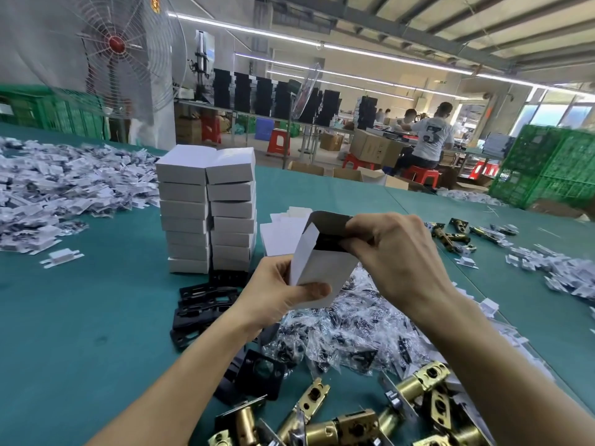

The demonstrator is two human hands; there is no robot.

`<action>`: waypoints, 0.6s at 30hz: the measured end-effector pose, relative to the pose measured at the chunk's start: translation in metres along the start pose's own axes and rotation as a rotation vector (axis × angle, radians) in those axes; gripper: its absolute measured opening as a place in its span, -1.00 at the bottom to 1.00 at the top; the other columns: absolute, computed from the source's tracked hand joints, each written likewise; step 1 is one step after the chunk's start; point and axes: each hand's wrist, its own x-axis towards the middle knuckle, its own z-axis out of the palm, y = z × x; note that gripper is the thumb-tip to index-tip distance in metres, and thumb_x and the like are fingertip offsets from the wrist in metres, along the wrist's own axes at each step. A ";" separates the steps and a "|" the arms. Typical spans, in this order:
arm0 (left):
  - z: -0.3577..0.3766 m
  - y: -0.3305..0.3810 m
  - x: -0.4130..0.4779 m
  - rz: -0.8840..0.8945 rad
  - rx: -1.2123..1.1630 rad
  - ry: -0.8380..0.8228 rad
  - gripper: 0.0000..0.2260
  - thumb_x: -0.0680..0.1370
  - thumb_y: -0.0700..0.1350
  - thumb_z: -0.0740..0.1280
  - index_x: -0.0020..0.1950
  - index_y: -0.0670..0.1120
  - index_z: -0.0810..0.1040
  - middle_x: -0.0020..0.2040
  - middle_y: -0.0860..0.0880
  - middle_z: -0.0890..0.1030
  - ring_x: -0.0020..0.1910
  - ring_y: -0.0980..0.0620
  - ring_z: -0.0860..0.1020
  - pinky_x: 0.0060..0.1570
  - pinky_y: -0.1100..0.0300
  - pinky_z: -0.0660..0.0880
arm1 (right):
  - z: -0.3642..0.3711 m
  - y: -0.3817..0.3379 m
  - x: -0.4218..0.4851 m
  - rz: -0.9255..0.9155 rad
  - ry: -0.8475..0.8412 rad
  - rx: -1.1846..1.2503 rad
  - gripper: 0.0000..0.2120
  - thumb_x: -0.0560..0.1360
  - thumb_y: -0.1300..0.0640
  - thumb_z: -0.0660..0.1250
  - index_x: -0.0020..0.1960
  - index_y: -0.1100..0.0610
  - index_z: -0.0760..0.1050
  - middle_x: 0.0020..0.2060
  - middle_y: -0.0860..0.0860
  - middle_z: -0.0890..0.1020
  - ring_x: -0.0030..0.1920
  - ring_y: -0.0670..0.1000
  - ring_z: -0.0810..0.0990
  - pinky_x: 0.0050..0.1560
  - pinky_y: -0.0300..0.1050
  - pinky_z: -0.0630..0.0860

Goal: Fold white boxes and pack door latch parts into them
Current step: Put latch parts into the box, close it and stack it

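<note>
A small white box (pixel 325 272) stands upright in the air above the green table, its top end open with the flaps raised. My left hand (pixel 280 294) grips its lower part, thumb across the front. My right hand (pixel 392 249) pinches at the open top, fingers curled over something dark in the mouth of the box. Two tall stacks of folded white boxes (pixel 207 214) stand just behind to the left. Flat box blanks (pixel 283 233) lie behind the held box. Brass door latches (pixel 338 423) lie at the near edge.
Black strike plates (pixel 199 304) lie left of my left wrist, bagged screw packs (pixel 347 329) under my hands. Heaps of white inserts (pixel 64 185) cover the far left; more inserts (pixel 553 268) and latches lie right. Green crates (pixel 547 169) and seated workers are beyond.
</note>
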 end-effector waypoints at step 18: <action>0.004 -0.005 0.000 -0.004 0.135 0.009 -0.69 0.39 -0.29 0.57 0.11 -0.16 0.70 -0.01 -0.15 0.72 -0.05 -0.06 0.66 0.04 -0.01 0.63 | -0.004 0.010 0.013 -0.015 -0.363 -0.296 -0.80 0.60 0.05 0.22 0.02 0.09 0.59 -0.14 0.07 0.60 -0.10 0.18 0.55 -0.13 0.05 0.53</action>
